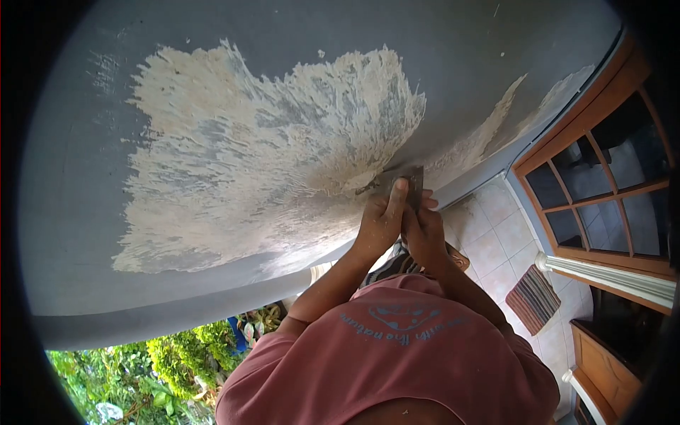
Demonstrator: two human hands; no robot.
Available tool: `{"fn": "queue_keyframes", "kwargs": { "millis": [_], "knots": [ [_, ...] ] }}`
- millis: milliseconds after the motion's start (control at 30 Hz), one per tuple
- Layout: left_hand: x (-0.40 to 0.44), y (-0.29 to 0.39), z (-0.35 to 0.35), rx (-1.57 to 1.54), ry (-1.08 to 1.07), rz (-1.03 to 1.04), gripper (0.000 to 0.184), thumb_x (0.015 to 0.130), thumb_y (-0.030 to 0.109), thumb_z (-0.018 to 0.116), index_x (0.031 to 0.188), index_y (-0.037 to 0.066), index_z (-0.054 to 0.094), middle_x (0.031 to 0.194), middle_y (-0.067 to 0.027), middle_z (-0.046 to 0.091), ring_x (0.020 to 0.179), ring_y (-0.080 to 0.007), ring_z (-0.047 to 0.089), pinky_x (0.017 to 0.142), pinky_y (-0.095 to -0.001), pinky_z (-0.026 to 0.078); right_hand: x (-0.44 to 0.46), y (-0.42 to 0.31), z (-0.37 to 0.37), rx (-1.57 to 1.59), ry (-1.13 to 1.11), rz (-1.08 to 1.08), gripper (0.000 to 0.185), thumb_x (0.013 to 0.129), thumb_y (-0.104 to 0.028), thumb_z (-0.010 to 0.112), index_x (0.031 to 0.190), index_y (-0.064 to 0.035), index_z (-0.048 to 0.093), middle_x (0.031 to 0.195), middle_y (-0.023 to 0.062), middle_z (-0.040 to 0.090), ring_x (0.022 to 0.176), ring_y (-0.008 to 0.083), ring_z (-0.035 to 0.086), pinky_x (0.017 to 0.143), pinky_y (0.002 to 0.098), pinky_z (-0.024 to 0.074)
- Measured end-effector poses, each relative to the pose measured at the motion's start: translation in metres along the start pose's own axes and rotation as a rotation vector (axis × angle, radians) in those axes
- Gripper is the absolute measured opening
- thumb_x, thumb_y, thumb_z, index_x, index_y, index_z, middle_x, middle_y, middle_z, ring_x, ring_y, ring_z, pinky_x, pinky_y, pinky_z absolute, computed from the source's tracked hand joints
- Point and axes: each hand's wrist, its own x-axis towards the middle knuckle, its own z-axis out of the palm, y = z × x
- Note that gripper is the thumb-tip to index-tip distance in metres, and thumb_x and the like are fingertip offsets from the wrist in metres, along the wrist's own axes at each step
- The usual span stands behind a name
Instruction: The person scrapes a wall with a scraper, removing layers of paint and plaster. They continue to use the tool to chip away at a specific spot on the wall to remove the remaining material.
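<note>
A flat, dark scraper [416, 177] is held at the wall, its edge at the lower right of a pale, scraped patch [212, 142]. My left hand [382, 221] grips it with the thumb pressed flat on the blade. Close beside, my right hand [426, 234] is closed around the lower part, fingertips showing past the blade's right side. Much of the handle is hidden by the hands. Rough streaks of grey paint and bare plaster cover the patch around the blade.
Grey paint [453, 42] surrounds the patch, with narrower scraped streaks [503, 113] to the right. A wood-framed window [602, 191] stands at right. Below lie a tiled floor [489, 212] and a striped mat [533, 299]. Green plants [177, 361] grow at lower left.
</note>
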Motion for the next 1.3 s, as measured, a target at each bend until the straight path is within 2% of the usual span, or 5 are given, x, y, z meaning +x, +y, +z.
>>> {"fn": "queue_keyframes", "kwargs": {
  "millis": [367,767,867,967,1300],
  "knots": [
    [0.002,0.007,0.003,-0.005,0.007,0.127,0.062,0.099,0.049,0.034,0.097,-0.004,0.068,0.086,-0.0116,0.07,0.071,-0.0147,0.064,0.056,-0.0249,0.047,-0.001,-0.005,0.0,-0.032,-0.044,-0.021,0.026,0.095,-0.016,0.052,0.081,0.0037,0.062,0.062,0.0059,0.06,0.057,0.0106,0.057,0.051,0.0264,0.0433],
    [-0.001,-0.006,0.0,0.028,0.035,0.054,0.067,0.097,0.054,0.035,0.098,-0.006,0.067,0.089,-0.0131,0.07,0.073,-0.0153,0.064,0.06,-0.0235,0.048,-0.001,0.018,-0.001,-0.054,-0.034,-0.118,0.026,0.094,-0.013,0.052,0.075,0.0027,0.06,0.065,0.007,0.061,0.06,0.0107,0.057,0.052,0.027,0.0428],
    [0.001,-0.029,-0.007,0.049,0.05,0.08,0.064,0.099,0.047,0.036,0.087,-0.007,0.068,0.088,-0.014,0.07,0.076,-0.0158,0.065,0.067,-0.0258,0.052,-0.007,0.019,0.002,-0.052,-0.036,-0.029,0.027,0.094,-0.013,0.052,0.074,0.0027,0.06,0.064,0.0064,0.06,0.059,0.0103,0.057,0.052,0.0269,0.0423],
    [-0.001,-0.018,-0.006,0.08,0.019,0.025,0.067,0.097,0.054,0.036,0.098,-0.006,0.066,0.088,-0.0129,0.07,0.073,-0.0151,0.065,0.059,-0.024,0.048,-0.007,0.016,0.002,-0.051,-0.017,0.016,0.027,0.095,-0.014,0.052,0.075,0.0028,0.06,0.061,0.0057,0.059,0.058,0.0103,0.056,0.051,0.0267,0.0424],
    [-0.004,-0.011,-0.005,0.069,0.037,0.054,0.065,0.098,0.053,0.036,0.099,-0.004,0.067,0.083,-0.0109,0.07,0.071,-0.0139,0.064,0.056,-0.023,0.047,-0.004,0.012,0.006,-0.033,-0.038,-0.028,0.027,0.095,-0.017,0.051,0.082,0.0034,0.063,0.064,0.0051,0.06,0.06,0.0089,0.057,0.052,0.0265,0.0436]
  ]
}}
